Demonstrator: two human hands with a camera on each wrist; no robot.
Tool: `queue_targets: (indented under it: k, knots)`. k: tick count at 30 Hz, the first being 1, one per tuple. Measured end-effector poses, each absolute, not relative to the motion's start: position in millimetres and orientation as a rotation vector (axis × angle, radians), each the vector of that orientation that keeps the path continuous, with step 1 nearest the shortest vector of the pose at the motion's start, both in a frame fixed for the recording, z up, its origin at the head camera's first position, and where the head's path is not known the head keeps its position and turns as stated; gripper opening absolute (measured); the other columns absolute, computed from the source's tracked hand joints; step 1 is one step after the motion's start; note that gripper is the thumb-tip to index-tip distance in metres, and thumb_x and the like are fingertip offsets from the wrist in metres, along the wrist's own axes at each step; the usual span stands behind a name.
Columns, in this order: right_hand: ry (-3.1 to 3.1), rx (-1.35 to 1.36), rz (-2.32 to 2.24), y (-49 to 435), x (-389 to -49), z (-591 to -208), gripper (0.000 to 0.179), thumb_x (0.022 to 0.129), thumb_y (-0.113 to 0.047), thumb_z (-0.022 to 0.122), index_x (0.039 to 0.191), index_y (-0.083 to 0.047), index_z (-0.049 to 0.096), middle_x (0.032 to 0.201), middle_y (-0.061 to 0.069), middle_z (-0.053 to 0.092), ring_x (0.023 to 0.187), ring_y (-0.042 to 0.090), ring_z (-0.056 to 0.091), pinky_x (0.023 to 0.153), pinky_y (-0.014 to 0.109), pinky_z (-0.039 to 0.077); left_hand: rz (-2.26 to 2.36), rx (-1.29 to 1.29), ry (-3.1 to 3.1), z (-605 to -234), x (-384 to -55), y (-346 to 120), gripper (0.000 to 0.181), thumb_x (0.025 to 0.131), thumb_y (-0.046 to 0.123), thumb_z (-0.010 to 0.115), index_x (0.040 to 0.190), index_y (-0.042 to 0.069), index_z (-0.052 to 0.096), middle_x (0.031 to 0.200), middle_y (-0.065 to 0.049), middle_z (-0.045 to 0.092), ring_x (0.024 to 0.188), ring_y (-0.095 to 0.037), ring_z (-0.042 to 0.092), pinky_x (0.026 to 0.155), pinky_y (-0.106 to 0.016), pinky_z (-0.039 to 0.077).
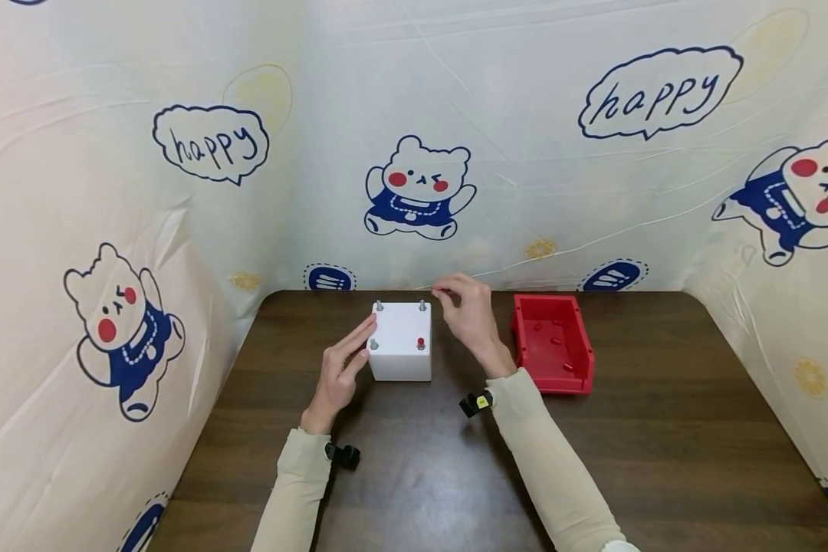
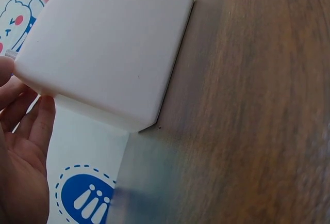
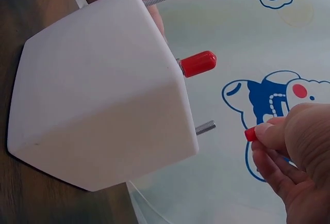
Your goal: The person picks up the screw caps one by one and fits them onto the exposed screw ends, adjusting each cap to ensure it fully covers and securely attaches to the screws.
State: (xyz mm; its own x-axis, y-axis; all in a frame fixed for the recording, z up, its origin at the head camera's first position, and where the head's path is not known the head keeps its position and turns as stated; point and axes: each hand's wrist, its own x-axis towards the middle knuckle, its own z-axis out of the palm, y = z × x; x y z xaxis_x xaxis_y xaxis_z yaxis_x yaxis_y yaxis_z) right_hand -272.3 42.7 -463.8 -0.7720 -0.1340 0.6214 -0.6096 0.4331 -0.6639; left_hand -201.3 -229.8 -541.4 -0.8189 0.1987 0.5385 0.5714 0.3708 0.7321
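Note:
A white box [image 1: 400, 366] stands on the table with threaded metal studs rising from its top corners. A red cap [image 3: 200, 64] covers the near right stud; the other three are bare. My left hand [image 1: 334, 379] touches the box's left side, its fingers extended along the edge and the thumb near the front corner. Between thumb and fingertips my right hand [image 1: 471, 314] pinches another small red cap [image 3: 250, 134]. That hand is just right of the far right stud [image 3: 206, 127], and the cap is apart from it.
To the right of the box is an open red bin [image 1: 559, 383] with several small red caps [image 1: 556, 341] inside. The brown wooden table [image 1: 414, 475] has a patterned cloth [image 1: 524, 192] hanging behind and at both sides.

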Motion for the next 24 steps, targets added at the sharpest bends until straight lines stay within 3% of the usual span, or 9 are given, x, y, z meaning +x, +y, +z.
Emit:
queue_targets:
  k: [10, 24]
  knots:
    - [-2.219, 0.647, 1.303, 34, -272, -467, 0.012, 0.096, 0.001, 0.076, 0.106, -0.002, 0.083, 0.108, 0.014, 0.079, 0.096, 0.027, 0.077, 0.089, 0.039, 0.065, -1.434, -0.668, -2.283, -544, -202, -230, 0.047, 0.108, 0.009, 0.051, 0.154, 0.010, 0.058, 0.164, -0.002, 0.051, 0.152, -0.023, 0.049, 0.124, -0.023, 0.035]
    - [-2.257, 0.663, 1.291, 26, -269, -470, 0.016, 0.094, 0.006, 0.076, 0.107, 0.000, 0.083, 0.110, 0.015, 0.079, 0.101, 0.029, 0.077, 0.093, 0.040, 0.064, -1.438, -0.663, -2.279, -544, -202, -231, 0.046, 0.108, 0.011, 0.052, 0.154, 0.010, 0.058, 0.163, -0.003, 0.052, 0.152, -0.023, 0.049, 0.124, -0.022, 0.036]
